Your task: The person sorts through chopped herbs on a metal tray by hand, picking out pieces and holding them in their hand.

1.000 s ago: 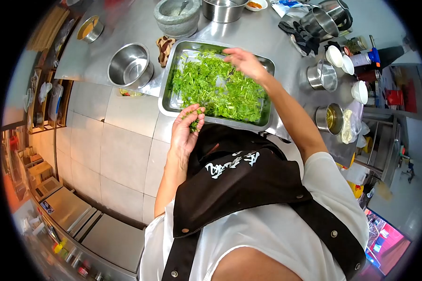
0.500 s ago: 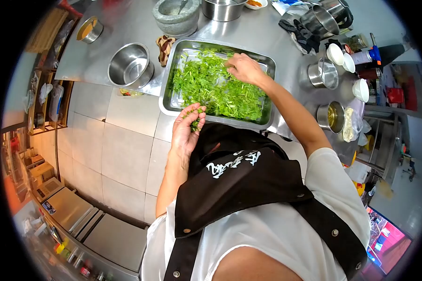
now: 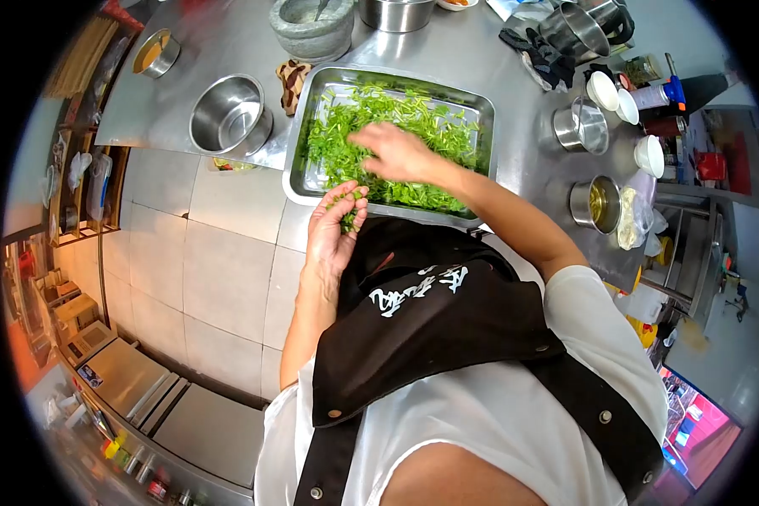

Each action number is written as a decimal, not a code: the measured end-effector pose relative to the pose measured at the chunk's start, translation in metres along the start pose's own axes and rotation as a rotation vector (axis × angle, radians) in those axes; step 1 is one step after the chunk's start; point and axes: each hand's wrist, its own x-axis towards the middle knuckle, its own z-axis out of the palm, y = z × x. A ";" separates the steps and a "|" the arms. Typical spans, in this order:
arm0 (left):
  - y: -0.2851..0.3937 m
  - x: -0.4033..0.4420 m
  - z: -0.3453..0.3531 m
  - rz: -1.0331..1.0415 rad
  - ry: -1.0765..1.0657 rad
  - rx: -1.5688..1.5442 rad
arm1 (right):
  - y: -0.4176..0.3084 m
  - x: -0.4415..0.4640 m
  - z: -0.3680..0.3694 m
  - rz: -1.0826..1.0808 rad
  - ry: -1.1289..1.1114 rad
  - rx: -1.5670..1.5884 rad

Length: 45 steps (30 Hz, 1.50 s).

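A rectangular metal tray [image 3: 496, 135] on the steel table holds a loose layer of chopped leafy green herbs [image 3: 333, 139], with leaves and cut stems mixed. At the tray's near left edge, my left hand [image 3: 336, 228] is closed around a small bunch of the green herbs. My right hand [image 3: 395, 153] reaches over the middle of the tray, low over the herbs, with its fingertips pointing left. Motion smears its fingers, so whether they pinch anything is unclear.
Left of the tray stand a steel pot [image 3: 230, 116] and a patterned cloth [image 3: 293, 87]. A stone mortar [image 3: 312, 32] sits behind. To the right are a steel pot [image 3: 580, 126], white bowls [image 3: 648, 156] and a pot with yellowish contents [image 3: 595, 205]. Black gloves [image 3: 548, 63] lie at the back right.
My right hand has moved left and nearer to me, from the tray's far right part to its middle. My left hand stays at the near left edge with its herbs.
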 end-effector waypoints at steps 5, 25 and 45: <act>0.000 -0.003 0.000 0.002 0.011 -0.012 | 0.009 -0.022 -0.019 -0.010 -0.048 0.311; 0.002 -0.002 0.001 -0.010 0.022 0.016 | 0.022 0.001 -0.020 -0.134 0.090 -0.292; 0.000 -0.001 0.000 -0.007 0.006 -0.031 | 0.045 -0.011 -0.053 0.035 0.317 -0.169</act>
